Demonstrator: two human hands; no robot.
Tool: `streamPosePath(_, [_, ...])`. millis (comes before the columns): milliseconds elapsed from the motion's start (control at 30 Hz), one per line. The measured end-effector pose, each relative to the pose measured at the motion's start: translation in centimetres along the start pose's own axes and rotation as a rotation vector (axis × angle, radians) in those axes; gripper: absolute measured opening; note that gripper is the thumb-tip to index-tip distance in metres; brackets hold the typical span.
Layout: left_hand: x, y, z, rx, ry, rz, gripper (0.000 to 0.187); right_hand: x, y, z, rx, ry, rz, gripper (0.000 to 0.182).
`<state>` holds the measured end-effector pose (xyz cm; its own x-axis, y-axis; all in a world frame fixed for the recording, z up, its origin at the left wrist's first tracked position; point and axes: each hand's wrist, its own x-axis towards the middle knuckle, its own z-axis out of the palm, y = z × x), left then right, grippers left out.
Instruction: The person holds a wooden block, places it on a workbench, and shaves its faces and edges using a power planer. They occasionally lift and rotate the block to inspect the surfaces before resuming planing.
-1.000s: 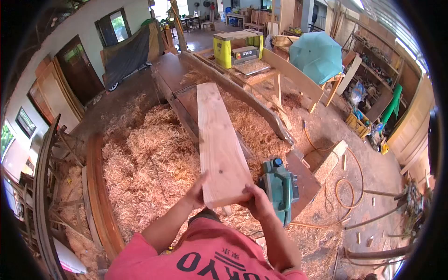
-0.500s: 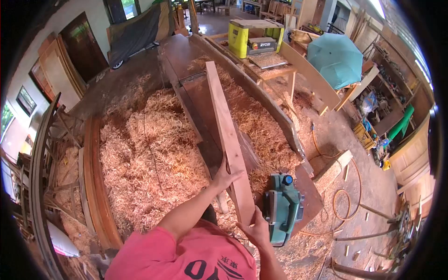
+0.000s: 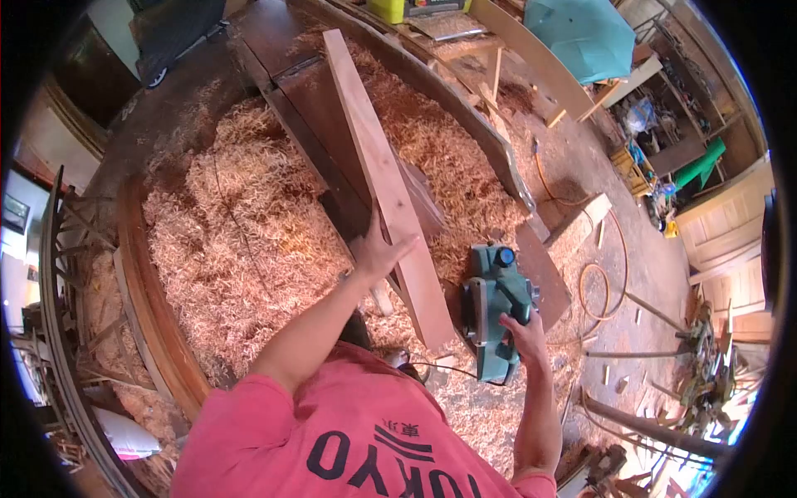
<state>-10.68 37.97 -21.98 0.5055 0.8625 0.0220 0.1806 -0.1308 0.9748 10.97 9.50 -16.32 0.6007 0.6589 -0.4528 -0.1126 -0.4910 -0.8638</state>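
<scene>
A long squared wooden beam [image 3: 390, 195] lies lengthwise over the workbench [image 3: 290, 100], its near end close to my body. My left hand [image 3: 383, 251] grips the beam along its left side, the thumb across the top face. Right of the beam's near end sits a green electric hand planer [image 3: 496, 311] with a blue knob at its front. My right hand [image 3: 525, 339] is closed round the planer's rear handle. A dark cord trails from the planer toward my body.
Wood shavings [image 3: 249, 199] heap up left of the bench and across it. An orange hose [image 3: 621, 282] coils on the floor at right. Beyond stand a teal umbrella [image 3: 581, 37] and a yellow-green machine [image 3: 386, 10]. Long boards [image 3: 154, 299] lie at left.
My right hand has left the beam's near end and taken hold of the planer's handle. My left hand stays on the beam. The camera view has tilted downward.
</scene>
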Motion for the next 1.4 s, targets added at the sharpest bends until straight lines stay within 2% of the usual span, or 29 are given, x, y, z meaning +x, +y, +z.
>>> streamPosePath(67, [0.7, -0.6, -0.7, 0.314, 0.132, 0.179, 0.098, -2.0, -3.4, 0.2, -0.117, 0.043, 0.087, 0.033])
streamPosePath(100, [0.6, -0.9, -0.7, 0.476, 0.184, 0.261, 0.095, -4.3, -3.9, -0.4, -0.091, 0.075, 0.063, 0.033])
streamPosePath(133, [0.5, 2.0, -1.3, 0.537, 0.273, 0.416, 0.068, -6.9, -3.8, -1.1, -0.063, 0.109, 0.034, 0.033])
streamPosePath(233, [0.0, 8.0, -2.6, 0.184, -0.232, 0.207, 0.045, -14.8, -8.0, -0.2, -0.018, 0.200, -0.073, 0.028])
streamPosePath(267, [-0.6, 9.3, -1.8, 0.145, -0.297, 0.314, 0.034, -16.8, -7.9, -0.1, -0.087, 0.177, -0.033, 0.025])
streamPosePath(333, [-2.0, 11.6, -0.2, 0.150, -0.597, 0.377, 0.037, -20.1, -7.7, -0.1, -0.218, 0.136, 0.030, 0.019])
streamPosePath(400, [-4.1, 13.5, 1.9, 0.039, -0.725, 0.615, 0.047, -21.2, -8.5, 0.9, -0.194, 0.029, -0.035, 0.016])
streamPosePath(433, [-4.8, 14.3, 2.1, 0.123, -0.810, 0.649, 0.047, -21.3, -7.9, 0.8, -0.230, -0.058, -0.110, 0.015])
streamPosePath(500, [-6.5, 15.2, 2.2, 0.293, -0.969, 0.700, 0.047, -21.8, -7.1, 1.4, -0.229, -0.170, -0.086, 0.022])
streamPosePath(600, [-9.0, 12.4, 2.3, 0.317, -0.956, 0.685, 0.042, -21.2, -7.3, 3.0, -0.295, -0.242, -0.075, 0.028])
streamPosePath(733, [-10.9, 12.8, 1.6, 0.334, -0.674, 0.502, 0.031, -20.8, -6.3, 3.8, -0.369, -0.248, -0.092, 0.031])
streamPosePath(833, [-5.7, 12.6, 0.0, 0.306, -0.942, 0.447, 0.027, -19.9, -7.3, 4.9, -0.360, -0.239, -0.067, 0.031])
streamPosePath(867, [-1.3, 11.6, -0.3, 0.226, -0.964, 0.308, 0.038, -19.6, -7.9, 5.4, -0.352, -0.232, -0.061, 0.031])
streamPosePath(900, [3.5, 11.5, -2.1, 0.287, -0.759, 0.341, 0.052, -19.2, -8.1, 5.8, -0.372, -0.242, -0.060, 0.032])
streamPosePath(933, [7.9, 12.1, -3.5, 0.508, -0.546, 0.341, 0.065, -18.8, -8.2, 6.1, -0.392, -0.252, -0.058, 0.033])
streamPosePath(967, [12.9, 9.4, -4.7, 0.705, -0.282, 0.397, 0.060, -18.3, -8.3, 6.6, -0.410, -0.259, -0.059, 0.035])
streamPosePath(1000, [17.9, 7.4, -6.6, 0.947, -0.161, 0.491, 0.073, -17.7, -8.5, 7.2, -0.406, -0.249, -0.065, 0.034])
streamPosePath(1033, [20.5, 8.1, -8.4, 1.180, -0.158, 0.310, 0.093, -17.1, -8.8, 7.8, -0.404, -0.239, -0.065, 0.034])
streamPosePath(1067, [22.9, 5.9, -9.8, 1.315, -0.083, 0.225, 0.110, -16.3, -9.3, 8.4, -0.403, -0.231, -0.066, 0.034])
streamPosePath(1100, [24.2, 5.8, -11.1, 1.352, -0.133, 0.114, 0.122, -15.5, -10.0, 9.1, -0.399, -0.227, -0.070, 0.034])
streamPosePath(1167, [25.6, 4.9, -12.2, 1.352, -0.227, 0.022, 0.123, -13.2, -11.7, 10.8, -0.393, -0.220, -0.080, 0.034])
streamPosePath(1267, [26.7, 4.0, -12.9, 1.261, -0.358, 0.006, 0.126, -8.0, -13.8, 13.9, -0.373, -0.187, -0.246, 0.034])
streamPosePath(1367, [27.3, 4.6, -13.2, 1.299, -0.411, -0.075, 0.110, -1.1, -17.4, 18.1, -0.307, -0.144, -0.443, 0.037])
streamPosePath(1400, [27.7, 4.4, -13.5, 1.246, -0.421, -0.102, 0.098, 1.2, -18.9, 19.2, -0.281, -0.189, -0.383, 0.037])
